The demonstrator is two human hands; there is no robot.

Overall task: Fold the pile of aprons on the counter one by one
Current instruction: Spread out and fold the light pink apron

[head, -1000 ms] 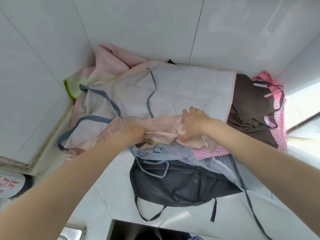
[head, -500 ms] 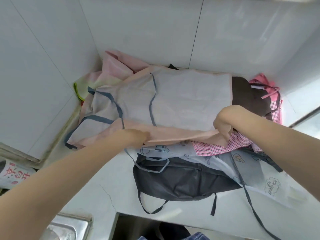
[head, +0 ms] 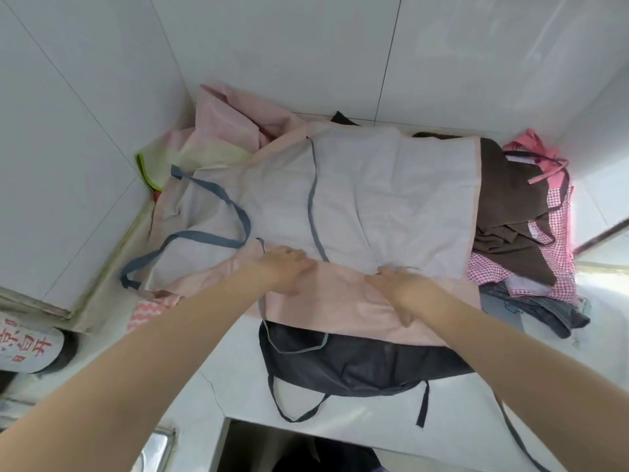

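Pink apron [head: 340, 206] spread flat on top of pile on white counter [head: 374, 417], pale inside facing up, blue-grey straps [head: 315, 199] lying across it; near edge folded over, pink side showing. Left hand [head: 289, 269] flat on fold, fingers straight, gripping nothing; right hand [head: 405, 284] flat too, pressing fold (fingertips at fold line). Dark grey apron [head: 357, 366] poking out underneath, nearer counter edge; brown apron [head: 510, 212] and pink checked apron [head: 558, 226] heaped at right; more pink cloth [head: 221, 120] bunched in back left corner.
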